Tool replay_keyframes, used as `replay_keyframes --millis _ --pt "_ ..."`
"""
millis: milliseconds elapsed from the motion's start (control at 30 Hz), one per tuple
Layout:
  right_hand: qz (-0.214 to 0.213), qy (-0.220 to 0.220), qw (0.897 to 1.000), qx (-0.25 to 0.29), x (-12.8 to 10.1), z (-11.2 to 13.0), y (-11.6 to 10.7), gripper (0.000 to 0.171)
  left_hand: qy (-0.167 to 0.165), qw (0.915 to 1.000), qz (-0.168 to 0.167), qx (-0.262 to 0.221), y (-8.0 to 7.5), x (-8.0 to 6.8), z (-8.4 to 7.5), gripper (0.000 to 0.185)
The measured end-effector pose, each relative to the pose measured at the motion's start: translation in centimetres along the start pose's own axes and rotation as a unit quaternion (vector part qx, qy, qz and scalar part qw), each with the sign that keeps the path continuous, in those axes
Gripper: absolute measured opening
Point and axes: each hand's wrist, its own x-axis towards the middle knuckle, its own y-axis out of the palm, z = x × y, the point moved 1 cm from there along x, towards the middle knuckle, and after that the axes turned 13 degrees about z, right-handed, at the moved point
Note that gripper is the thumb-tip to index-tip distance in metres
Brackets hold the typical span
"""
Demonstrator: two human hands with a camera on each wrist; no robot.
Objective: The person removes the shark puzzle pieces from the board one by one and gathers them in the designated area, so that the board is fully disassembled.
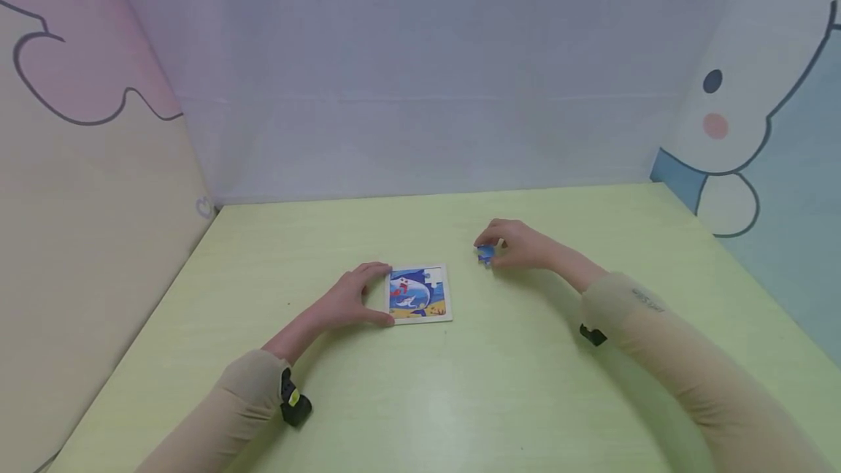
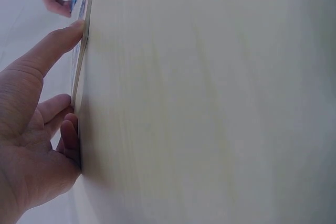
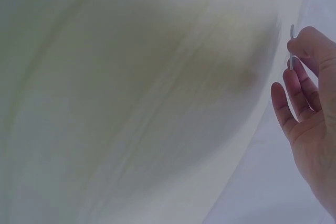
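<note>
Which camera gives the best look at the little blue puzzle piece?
The head view: the puzzle piece shows face-on, pinched by the right hand beside the puzzle board. The left wrist view catches only a distant blue sliver; the right wrist view shows just its thin edge.

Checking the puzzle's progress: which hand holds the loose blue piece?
The right hand pinches the blue piece; the left hand only rests against the puzzle board.
</note>
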Motion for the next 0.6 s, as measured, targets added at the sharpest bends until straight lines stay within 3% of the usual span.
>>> replay_keyframes --millis 300,467,600 --pt "-0.034 -0.018 0.999 0.022 -3.1 -3.8 -0.4 0.034 -0.002 1.0 -0.001 -0.002 0.0 -0.1 0.2 0.094" --pt "-0.045 0.005 0.999 0.02 -4.7 -5.8 -0.5 0.035 -0.005 1.0 0.0 0.001 0.0 0.0 0.3 0.094" --pt "-0.05 0.038 0.997 0.047 -6.1 -7.1 -0.8 0.035 -0.003 1.0 -0.002 0.004 -0.1 0.1 0.3 0.094"
